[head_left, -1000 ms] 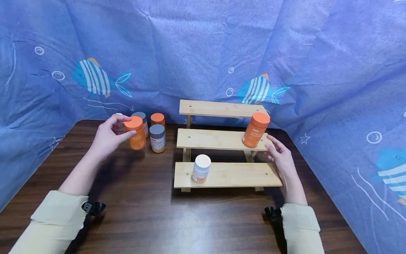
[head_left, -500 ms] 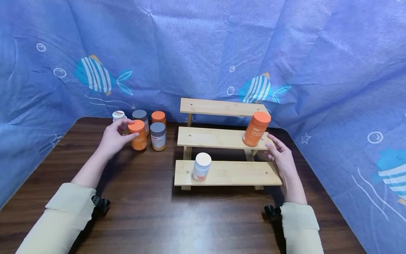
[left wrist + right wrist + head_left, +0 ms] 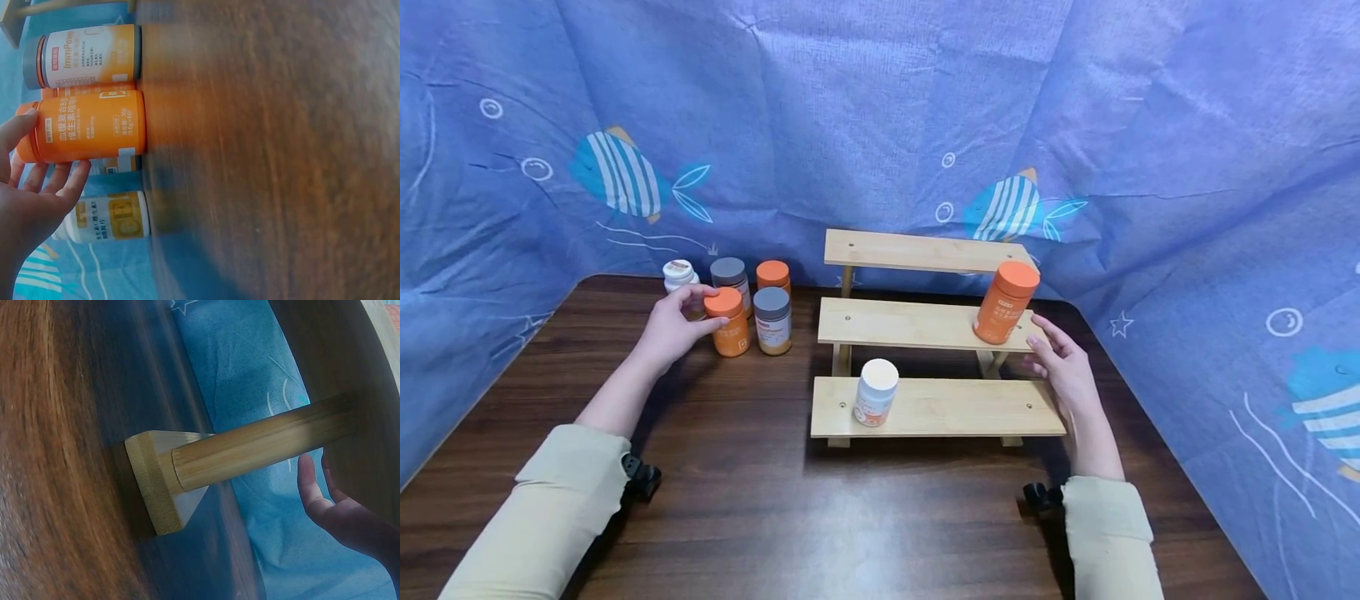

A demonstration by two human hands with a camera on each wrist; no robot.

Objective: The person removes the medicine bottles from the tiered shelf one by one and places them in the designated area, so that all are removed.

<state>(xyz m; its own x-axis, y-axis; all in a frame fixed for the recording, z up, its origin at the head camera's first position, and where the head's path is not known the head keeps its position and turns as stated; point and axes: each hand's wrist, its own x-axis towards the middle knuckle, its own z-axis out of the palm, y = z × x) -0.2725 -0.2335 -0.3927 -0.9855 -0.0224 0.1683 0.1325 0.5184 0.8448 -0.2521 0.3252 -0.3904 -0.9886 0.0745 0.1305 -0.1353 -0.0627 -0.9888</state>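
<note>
My left hand holds an orange pill bottle by its lid, thumb on one side and fingers on the other. The bottle stands upright, its base level with the neighbouring bottles in the left wrist view. Close by are a grey-lidded bottle, another grey-lidded one behind, an orange-lidded one and a white one. My right hand is at the right end of the wooden three-step rack, fingers loosely extended by the middle shelf. Beside those fingers, a larger orange bottle stands on that shelf.
A white bottle stands on the rack's lowest shelf, toward the left. The dark wooden table runs in front. Behind everything hangs a blue cloth printed with fish. In the right wrist view, a round rack post rises from its foot.
My left hand has moved slightly right with the orange bottle and lowered it to the table, beside the grey-lidded bottle. The white bottle behind shows more. My right hand has stayed put.
</note>
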